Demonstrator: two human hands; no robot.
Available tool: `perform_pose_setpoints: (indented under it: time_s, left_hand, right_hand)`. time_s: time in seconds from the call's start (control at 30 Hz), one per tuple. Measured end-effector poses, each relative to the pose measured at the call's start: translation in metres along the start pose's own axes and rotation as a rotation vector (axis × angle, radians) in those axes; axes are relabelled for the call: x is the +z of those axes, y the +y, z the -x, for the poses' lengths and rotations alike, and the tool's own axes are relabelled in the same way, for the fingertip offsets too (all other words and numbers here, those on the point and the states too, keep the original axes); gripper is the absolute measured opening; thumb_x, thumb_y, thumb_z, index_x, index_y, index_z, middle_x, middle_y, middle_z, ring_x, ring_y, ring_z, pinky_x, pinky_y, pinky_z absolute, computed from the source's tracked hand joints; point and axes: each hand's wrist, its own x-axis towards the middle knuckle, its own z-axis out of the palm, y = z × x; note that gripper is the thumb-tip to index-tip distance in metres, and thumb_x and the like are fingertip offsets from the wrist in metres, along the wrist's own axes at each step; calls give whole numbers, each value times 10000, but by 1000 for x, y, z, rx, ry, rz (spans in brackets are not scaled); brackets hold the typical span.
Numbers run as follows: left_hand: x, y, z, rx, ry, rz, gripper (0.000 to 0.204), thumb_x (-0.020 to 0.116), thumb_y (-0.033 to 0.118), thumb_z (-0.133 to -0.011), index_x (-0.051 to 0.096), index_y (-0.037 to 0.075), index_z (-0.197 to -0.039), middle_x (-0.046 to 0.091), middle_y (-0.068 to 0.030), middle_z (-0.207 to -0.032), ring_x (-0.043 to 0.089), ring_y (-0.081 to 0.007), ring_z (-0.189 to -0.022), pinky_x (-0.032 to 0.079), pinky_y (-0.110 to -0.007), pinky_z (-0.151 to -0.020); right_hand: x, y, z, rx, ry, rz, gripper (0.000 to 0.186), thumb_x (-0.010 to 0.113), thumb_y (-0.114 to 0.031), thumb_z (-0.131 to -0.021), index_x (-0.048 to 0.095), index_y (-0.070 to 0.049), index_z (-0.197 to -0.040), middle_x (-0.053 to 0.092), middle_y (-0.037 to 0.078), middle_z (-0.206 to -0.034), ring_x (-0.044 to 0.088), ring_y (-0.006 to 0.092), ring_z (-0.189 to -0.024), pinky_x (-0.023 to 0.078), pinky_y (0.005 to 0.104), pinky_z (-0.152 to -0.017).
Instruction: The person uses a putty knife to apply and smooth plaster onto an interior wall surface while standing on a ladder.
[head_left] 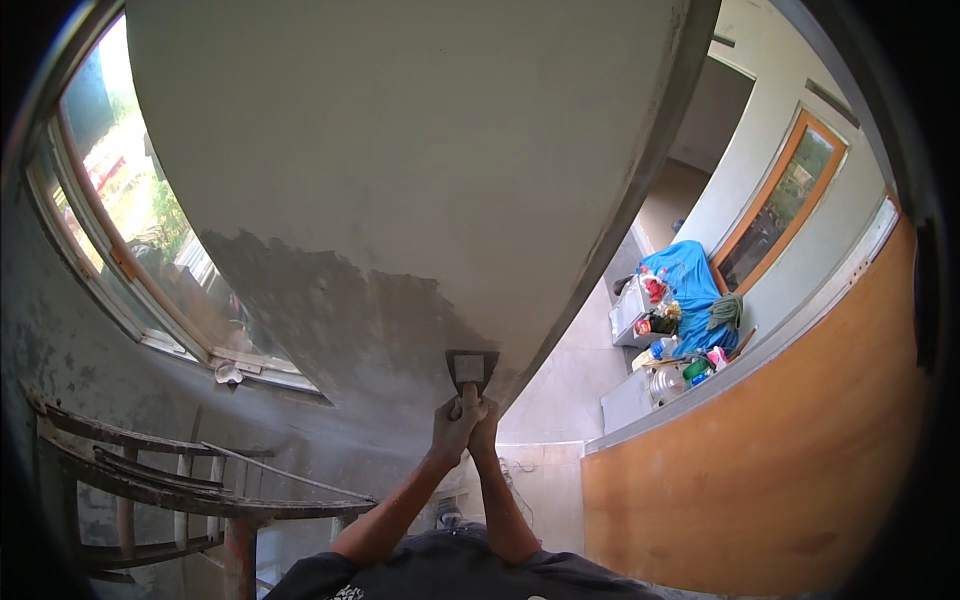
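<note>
Both of my arms reach forward to a wide-bladed putty knife. My left hand is closed round its handle, with a finger or thumb stretched up toward the blade. Pressed against it, my right hand is closed on the same handle, which the hands mostly hide. The dark trapezoid blade lies on or very close to the grey wall, low down near its right edge. To the left of the blade spreads a darker, ragged-edged patch on the wall.
A worn wooden ladder stands at the lower left, below a window. An orange-brown wooden door fills the lower right. Beyond the wall's edge, a blue sheet, bottles and other goods sit on white boxes.
</note>
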Motion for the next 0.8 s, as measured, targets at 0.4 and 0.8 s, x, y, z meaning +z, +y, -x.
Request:
perform_pose_setpoints:
  time_s: [0.4, 0.8]
  left_hand:
    - [9, -2, -3, 70, -1, -18, 217, 674, 204, -778, 612, 9, -852, 578, 5, -785, 512, -79, -713, 436, -245, -637]
    - [-6, -28, -2, 3, 38, -60, 264, 702, 253, -762, 629, 6, -819, 587, 0, -767, 508, -80, -721, 437, -251, -653]
  right_hand:
    - [-7, 5, -5, -83, 4, -26, 393, 550, -281, -892, 528, -6, -612, 532, 26, -564, 489, 98, -526, 368, 293, -472]
    - [-2, 27, 4, 23, 25, -123, 412, 549, -272, -900, 516, -9, -584, 529, 11, -557, 497, 91, -539, 355, 278, -470]
